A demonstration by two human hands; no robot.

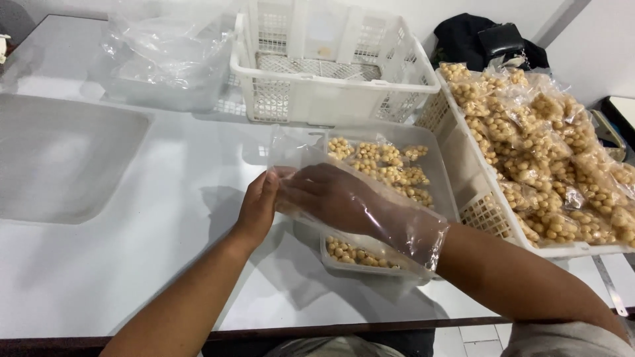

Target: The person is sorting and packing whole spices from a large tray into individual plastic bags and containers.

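Stretching across the view: a glossy white table (99, 264), reflecting soft light. Backing it, a pale wall (589, 46). Showing beneath its dark edge, white floor tiles (473, 338).

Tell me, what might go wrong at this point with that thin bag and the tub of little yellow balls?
The right hand is inside the thin clear bag while the left hand pinches its edge; the film could tear or slip off. The tub of small yellow balls sits right beneath, so a sleeve or the bag might drag some out onto the white table.
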